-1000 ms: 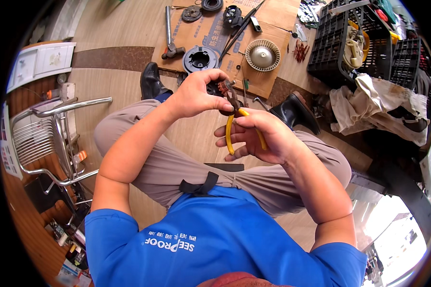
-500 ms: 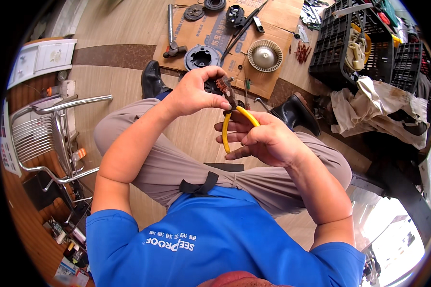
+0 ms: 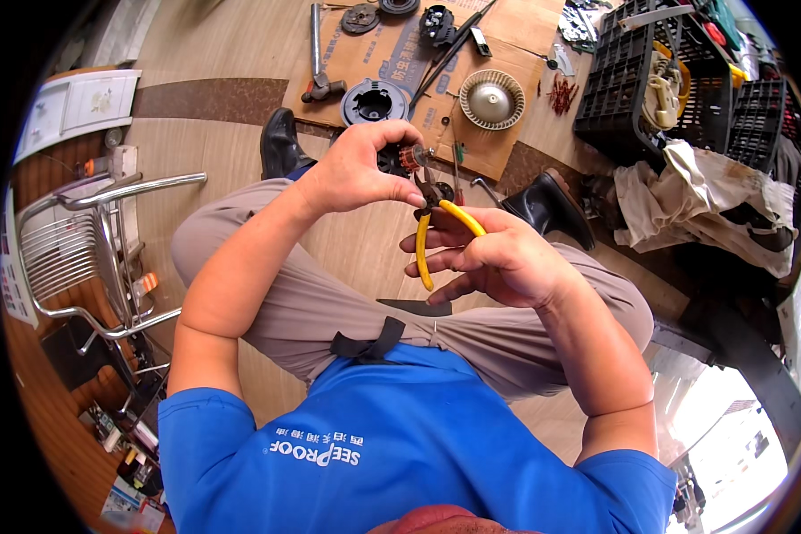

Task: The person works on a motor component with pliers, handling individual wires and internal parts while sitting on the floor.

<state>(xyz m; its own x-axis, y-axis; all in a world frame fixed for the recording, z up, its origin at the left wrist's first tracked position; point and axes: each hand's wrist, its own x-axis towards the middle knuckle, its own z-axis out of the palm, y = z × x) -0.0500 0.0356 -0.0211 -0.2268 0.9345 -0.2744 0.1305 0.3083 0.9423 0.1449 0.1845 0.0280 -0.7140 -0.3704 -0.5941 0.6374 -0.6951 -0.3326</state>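
Copper-wound motor part held at 12 o'clock, pliers just below at 1

With 12 at the top of the view, the copper-wound motor part (image 3: 409, 158) sits at 12 o'clock, off the floor (image 3: 205, 53), in front of the body. The left grip (image 3: 356, 173) pinches its dark body between thumb and curled fingers. The right grip (image 3: 503, 258) carries yellow-handled pliers (image 3: 461, 217) loosely, fingers spread, handles apart; whether the tips touch the copper, I cannot tell.

The motor part looks compact, stiff and fairly dense. Its windings seem the delicate area, so the dark body looks the safer hold. The pliers look rigid and should be steadiest with both sleeved handles in the palm.

Bare floor lies at 10 to 11 o'clock, past the left boot (image 3: 280, 147). Cardboard (image 3: 525, 36) at 12 to 1 carries a finned wheel (image 3: 492, 100), its thin rim probably fragile. The right boot (image 3: 547, 214) at 2 and a black crate (image 3: 601, 116) between 1 and 2 narrow that side. A metal chair (image 3: 62, 267) stands well apart at 9.
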